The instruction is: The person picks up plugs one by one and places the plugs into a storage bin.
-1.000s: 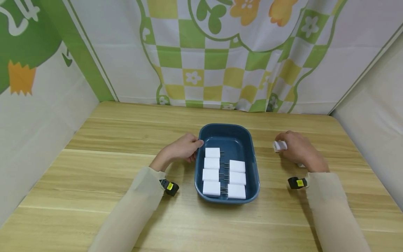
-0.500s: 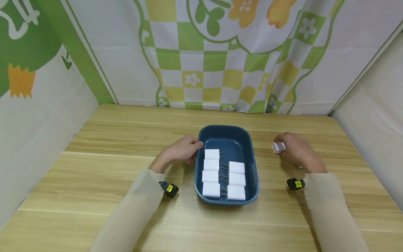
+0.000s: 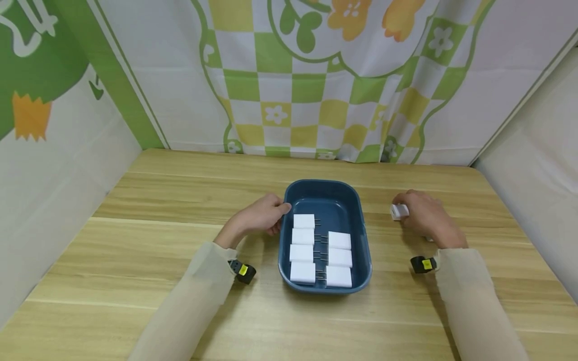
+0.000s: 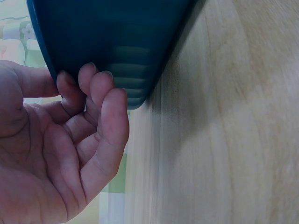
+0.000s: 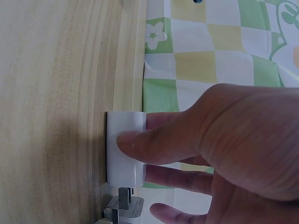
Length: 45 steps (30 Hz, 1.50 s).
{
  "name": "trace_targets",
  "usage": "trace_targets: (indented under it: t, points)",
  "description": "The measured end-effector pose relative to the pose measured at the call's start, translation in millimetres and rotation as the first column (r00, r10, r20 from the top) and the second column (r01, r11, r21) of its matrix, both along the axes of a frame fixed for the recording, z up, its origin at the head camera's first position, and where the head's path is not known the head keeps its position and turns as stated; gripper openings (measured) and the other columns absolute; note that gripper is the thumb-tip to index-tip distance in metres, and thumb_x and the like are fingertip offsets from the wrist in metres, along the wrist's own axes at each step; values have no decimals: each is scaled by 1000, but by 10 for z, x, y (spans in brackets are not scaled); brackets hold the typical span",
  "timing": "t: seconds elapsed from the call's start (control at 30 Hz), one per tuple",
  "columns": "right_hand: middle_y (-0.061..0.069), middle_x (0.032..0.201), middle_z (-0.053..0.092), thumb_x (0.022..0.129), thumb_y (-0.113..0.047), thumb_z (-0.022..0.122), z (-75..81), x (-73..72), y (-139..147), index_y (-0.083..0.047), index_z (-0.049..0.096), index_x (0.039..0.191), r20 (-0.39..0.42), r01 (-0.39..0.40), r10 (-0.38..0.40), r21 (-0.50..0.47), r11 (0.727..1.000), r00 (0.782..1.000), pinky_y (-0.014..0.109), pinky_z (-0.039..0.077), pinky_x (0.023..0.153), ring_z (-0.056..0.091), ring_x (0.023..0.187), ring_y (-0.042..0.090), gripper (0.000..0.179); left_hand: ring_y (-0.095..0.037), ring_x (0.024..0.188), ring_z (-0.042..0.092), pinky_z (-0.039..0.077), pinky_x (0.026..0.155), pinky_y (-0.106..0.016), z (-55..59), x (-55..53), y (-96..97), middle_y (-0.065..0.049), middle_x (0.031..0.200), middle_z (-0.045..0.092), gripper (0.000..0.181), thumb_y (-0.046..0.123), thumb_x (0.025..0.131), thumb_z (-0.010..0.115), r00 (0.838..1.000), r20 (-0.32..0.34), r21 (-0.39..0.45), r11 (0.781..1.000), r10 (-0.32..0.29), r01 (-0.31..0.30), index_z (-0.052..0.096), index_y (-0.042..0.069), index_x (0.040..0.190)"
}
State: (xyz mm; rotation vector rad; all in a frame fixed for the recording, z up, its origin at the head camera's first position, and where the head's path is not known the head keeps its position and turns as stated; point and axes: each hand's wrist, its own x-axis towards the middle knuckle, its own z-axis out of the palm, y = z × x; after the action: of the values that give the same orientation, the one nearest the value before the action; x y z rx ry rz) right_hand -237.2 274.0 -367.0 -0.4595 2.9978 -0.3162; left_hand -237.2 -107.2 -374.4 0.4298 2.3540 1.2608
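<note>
A dark blue plastic bin point(image 3: 333, 204) stands on the table, with my left hand point(image 3: 258, 215) pinching its left rim between thumb and index finger. In the left wrist view the other fingers point(image 4: 114, 114) curl loosely beside the bin's outer wall. White charger plugs point(image 3: 302, 253) lie in it in two columns, several on the left and three on the right, prongs pointing inward. Right of the bin, my right hand point(image 3: 424, 215) holds another white charger plug point(image 5: 125, 149) down at the tabletop, thumb across its face. Its metal prongs point(image 5: 124, 198) show in the right wrist view.
Another white plug point(image 5: 133, 206) with metal prongs lies close to the held one, mostly hidden under the right hand in the head view. The wooden table point(image 3: 180, 195) ends at a patterned curtain point(image 3: 307, 100) behind. White cloth point(image 3: 542, 130) hangs at the right.
Both hands keep their grips, on the bin and on the plug. The whole head view has shifted slightly; little else differs.
</note>
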Motion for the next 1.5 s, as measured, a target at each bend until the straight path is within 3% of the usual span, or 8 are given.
trace_targets:
  t: [1.5]
  points:
    - [29,125,62,82,5,71,-29,-15,-1,3,65,124,5,21,-21,-2,1000,1000,71,40,85,55,114,50,43,-18,54,54,51,53,-30,0,-4,5,-10,64,57,44,15,109,39,1000,-14,0,1000,-10,10,56,5,70]
